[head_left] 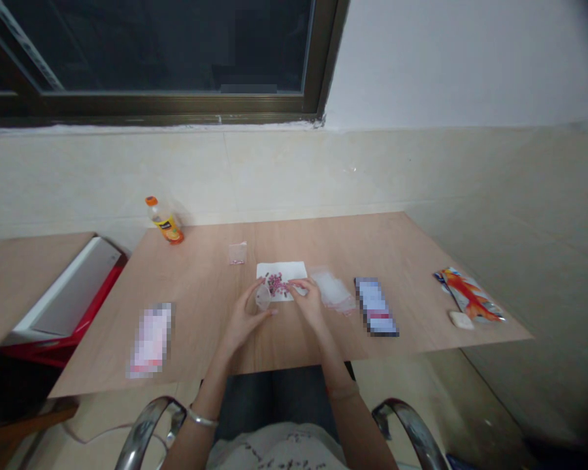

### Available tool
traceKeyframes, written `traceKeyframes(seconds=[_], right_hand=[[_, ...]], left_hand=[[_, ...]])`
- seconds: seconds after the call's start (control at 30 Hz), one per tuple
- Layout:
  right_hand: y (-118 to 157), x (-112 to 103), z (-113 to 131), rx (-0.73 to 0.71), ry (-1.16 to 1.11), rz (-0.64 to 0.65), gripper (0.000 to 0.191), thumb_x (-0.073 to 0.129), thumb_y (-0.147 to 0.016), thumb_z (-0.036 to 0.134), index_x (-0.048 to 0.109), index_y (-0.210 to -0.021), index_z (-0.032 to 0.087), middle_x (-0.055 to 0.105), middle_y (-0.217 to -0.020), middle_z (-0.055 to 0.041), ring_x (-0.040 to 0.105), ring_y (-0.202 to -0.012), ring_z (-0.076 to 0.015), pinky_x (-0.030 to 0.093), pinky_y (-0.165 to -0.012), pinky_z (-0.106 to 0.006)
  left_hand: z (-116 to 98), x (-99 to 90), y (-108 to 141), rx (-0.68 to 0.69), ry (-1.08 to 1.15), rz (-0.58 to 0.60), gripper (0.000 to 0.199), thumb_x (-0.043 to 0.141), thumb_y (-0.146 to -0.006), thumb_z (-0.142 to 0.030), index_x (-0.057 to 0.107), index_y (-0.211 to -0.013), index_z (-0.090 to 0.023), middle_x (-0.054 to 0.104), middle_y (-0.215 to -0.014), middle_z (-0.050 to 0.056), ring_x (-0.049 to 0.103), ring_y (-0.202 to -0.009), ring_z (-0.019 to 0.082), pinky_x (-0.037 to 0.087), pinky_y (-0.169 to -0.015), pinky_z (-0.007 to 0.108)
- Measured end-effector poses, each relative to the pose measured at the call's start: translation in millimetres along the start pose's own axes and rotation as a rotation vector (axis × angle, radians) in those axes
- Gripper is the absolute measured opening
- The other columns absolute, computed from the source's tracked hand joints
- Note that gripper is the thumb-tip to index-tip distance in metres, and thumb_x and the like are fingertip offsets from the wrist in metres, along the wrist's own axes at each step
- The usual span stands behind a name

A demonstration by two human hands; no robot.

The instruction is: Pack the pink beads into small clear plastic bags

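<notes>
A white sheet of paper lies on the wooden table, with a pile of small pink and dark pieces on it. My left hand holds a small clear cup at the paper's lower left edge, its fingers curved round it. Over the right part of the paper is my right hand, thumb and forefinger close together at the pile; whatever is between them is too small to make out. Clear plastic bags lie just right of the paper.
Behind the paper is a small clear bag. An orange-capped bottle stands at the back left. Phones lie at left and right. A colourful packet and a white case are at far right.
</notes>
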State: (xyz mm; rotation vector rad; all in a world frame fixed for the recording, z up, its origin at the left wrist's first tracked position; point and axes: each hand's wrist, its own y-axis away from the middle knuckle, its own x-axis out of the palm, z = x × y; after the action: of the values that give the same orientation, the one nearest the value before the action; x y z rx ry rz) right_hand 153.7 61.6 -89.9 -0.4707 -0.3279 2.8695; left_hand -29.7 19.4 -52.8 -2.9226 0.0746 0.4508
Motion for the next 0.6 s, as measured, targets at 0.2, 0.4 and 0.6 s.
traceKeyframes(seconds=[0.2,0.4,0.6], right_hand=[[4.5,14.2,-31.9,-0.022,0.208,0.081,0.01,0.063,-0.076,0.019,0.071,-0.081,0.019,0.065,-0.086,-0.0068,0.059,-0.085,-0.0199,0.047,-0.079,-0.032],[4.6,25.8,-39.9,-0.057,0.447,0.156,0.014,0.063,-0.077,0.02,0.073,-0.086,0.022,0.063,-0.09,-0.0086,0.056,-0.09,-0.0228,0.045,-0.08,-0.034],[1.2,28.9,-39.4,-0.061,0.395,0.117,0.01,0.064,-0.076,0.019,0.073,-0.079,0.021,0.062,-0.084,-0.0089,0.054,-0.087,-0.0231,0.045,-0.08,-0.035]], left_hand=[[-0.1,0.7,-0.5,0.014,-0.004,-0.008,0.068,0.075,-0.069,-0.034,0.047,-0.13,-0.023,0.051,-0.137,0.01,0.045,-0.128,0.026,0.033,-0.11,0.044],[0.6,-0.4,0.2,0.012,0.013,0.001,0.067,0.075,-0.069,-0.033,0.047,-0.13,-0.024,0.049,-0.138,0.01,0.044,-0.13,0.025,0.031,-0.111,0.043],[-1.3,-0.1,0.4,-0.039,0.021,-0.019,0.066,0.076,-0.066,-0.035,0.051,-0.126,-0.022,0.054,-0.133,0.011,0.048,-0.125,0.026,0.035,-0.108,0.044]])
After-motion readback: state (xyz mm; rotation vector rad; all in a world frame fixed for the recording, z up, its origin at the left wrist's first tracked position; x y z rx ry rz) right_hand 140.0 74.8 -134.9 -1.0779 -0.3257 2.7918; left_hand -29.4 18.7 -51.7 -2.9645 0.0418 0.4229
